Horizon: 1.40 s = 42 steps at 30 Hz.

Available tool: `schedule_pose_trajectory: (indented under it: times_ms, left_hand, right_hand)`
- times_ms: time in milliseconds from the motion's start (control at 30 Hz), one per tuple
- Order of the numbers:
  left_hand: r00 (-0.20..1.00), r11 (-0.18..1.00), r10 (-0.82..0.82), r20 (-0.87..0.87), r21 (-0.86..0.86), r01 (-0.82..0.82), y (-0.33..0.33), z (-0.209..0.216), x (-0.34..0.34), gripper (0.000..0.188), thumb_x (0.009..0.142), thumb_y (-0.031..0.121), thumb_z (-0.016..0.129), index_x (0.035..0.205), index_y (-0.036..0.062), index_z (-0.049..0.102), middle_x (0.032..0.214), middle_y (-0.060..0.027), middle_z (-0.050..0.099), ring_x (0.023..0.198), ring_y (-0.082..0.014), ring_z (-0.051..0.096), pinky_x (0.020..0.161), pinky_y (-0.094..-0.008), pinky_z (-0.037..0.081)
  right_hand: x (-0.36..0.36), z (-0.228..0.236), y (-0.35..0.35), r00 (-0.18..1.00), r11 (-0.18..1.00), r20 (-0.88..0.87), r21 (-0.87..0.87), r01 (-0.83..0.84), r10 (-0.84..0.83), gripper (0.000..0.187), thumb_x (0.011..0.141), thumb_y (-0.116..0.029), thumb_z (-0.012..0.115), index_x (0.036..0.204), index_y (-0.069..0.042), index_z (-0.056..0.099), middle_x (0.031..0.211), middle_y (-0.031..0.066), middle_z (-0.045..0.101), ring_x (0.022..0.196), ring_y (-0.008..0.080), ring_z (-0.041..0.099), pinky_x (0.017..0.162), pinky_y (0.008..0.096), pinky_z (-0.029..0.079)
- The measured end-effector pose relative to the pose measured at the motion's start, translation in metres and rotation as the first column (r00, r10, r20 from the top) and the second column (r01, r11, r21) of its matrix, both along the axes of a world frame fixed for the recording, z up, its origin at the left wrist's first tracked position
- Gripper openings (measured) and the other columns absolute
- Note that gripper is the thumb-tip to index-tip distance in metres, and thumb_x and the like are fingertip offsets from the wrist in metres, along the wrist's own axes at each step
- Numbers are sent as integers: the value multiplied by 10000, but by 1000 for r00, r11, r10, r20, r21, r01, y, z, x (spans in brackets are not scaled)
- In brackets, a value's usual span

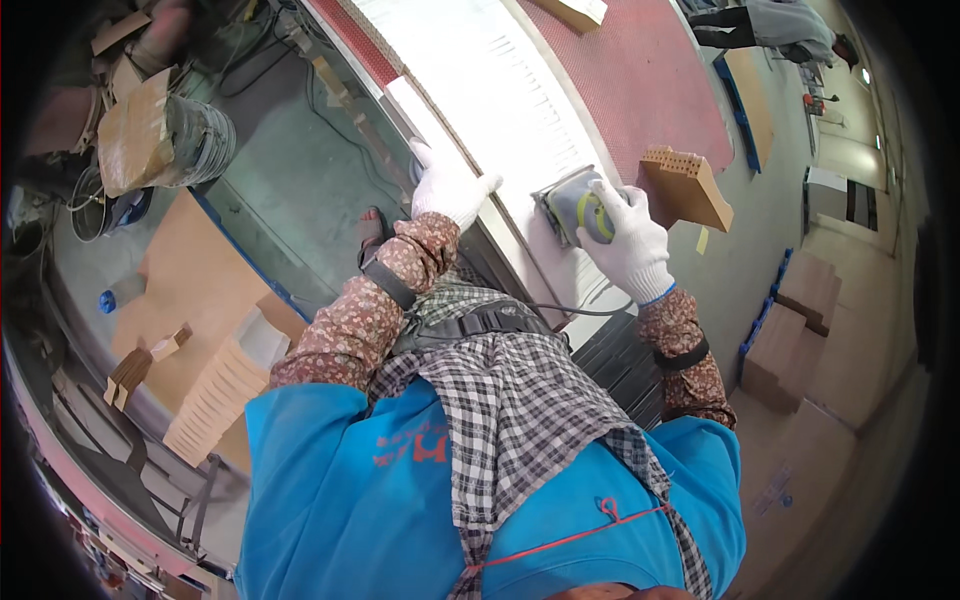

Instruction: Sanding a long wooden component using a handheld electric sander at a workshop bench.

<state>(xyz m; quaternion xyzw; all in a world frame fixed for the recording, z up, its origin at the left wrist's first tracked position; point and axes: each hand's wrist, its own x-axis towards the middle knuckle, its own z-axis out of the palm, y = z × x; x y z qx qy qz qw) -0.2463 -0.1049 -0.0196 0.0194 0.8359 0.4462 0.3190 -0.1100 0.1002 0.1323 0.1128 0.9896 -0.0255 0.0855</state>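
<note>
My right hand (630, 240), in a white glove, is closed over a grey and green power sander (580, 207). The sander sits on a long white board (510, 100) that runs away across the bench. To its left, my left hand (450, 187), also gloved, rests at the near left edge of the work, beside a narrow white strip (425, 112). Its thumb points right, apart from the other fingers, which are partly hidden. A dark cord (580, 311) trails near my waist below the sander.
A red mesh mat (640, 90) covers the bench right of the board. On its near edge stands a stack of brown drilled pieces (685, 188). Left are a brown panel (180, 270), stacked pale strips (225, 385) and a bucket (200, 140). Another person (775, 30) stands far right.
</note>
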Motion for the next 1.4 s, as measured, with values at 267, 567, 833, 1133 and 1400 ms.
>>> schedule_pose_trajectory:
  times_ms: [267,567,833,1133,1400]
  left_hand:
    - [972,970,236,13,-60,-235,12,22,20,1144,851,461,858,1584,-159,235,1436,-374,587,1345,-452,608,1144,-472,493]
    - [964,961,239,-116,-114,-252,35,23,77,1050,831,504,845,1540,-78,333,1433,-358,510,1292,-489,603,1101,-529,514]
    - [865,943,-280,-416,-288,167,48,73,180,1257,698,623,891,1653,34,324,1575,-325,407,1527,-490,315,1226,-607,312]
    - [587,843,-538,-606,-385,376,80,23,195,1250,581,609,901,1579,11,445,1592,-241,424,1521,-421,334,1140,-744,232]
    - [522,889,-448,-726,-298,348,66,9,193,1213,600,633,868,1511,-76,494,1566,-275,449,1509,-452,366,1166,-747,214]
  right_hand:
    - [44,-12,45,992,994,-120,108,36,-23,687,848,-317,845,1482,-278,582,1375,219,586,996,390,761,828,467,643]
    - [78,-10,60,998,999,-61,44,-21,24,683,856,-296,833,1487,-265,574,1376,226,580,988,390,763,831,456,644]
    - [106,-19,75,994,999,-100,-13,-41,40,709,854,-298,837,1506,-230,566,1372,219,583,1000,371,766,830,451,643]
    - [103,-16,80,994,1000,-103,18,-25,27,694,856,-307,828,1499,-253,573,1371,219,584,986,374,767,817,455,638]
    - [145,-14,67,996,999,-85,-44,-2,-2,706,835,-293,838,1493,-251,587,1365,229,581,993,389,761,830,456,637]
